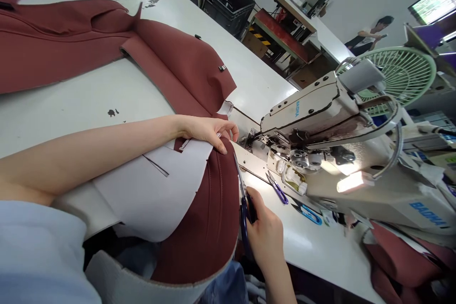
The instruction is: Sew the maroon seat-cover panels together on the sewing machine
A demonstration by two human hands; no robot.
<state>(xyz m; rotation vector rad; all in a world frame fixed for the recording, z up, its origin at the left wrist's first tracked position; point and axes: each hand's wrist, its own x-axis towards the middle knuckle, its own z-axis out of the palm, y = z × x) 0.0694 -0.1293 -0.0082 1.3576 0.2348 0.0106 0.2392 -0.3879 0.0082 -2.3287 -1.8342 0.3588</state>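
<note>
My left hand (pixel 210 131) lies on a dark red upholstery piece (pixel 210 213) with white foam backing (pixel 160 190), its fingers pinching the fabric edge near the sewing machine (pixel 320 118). My right hand (pixel 263 232) grips blue-handled scissors (pixel 242 199), whose blades point up along the fabric's right edge toward the left hand's fingertips. The piece drapes over the table's near edge onto my lap.
More dark red fabric (pixel 107 42) is spread across the white table (pixel 71 104) at the back left. Purple thread snips (pixel 278 189) and blue snips (pixel 309 213) lie by the machine. A green fan (pixel 402 73), black crates (pixel 221 2) and a person (pixel 370 35) are behind.
</note>
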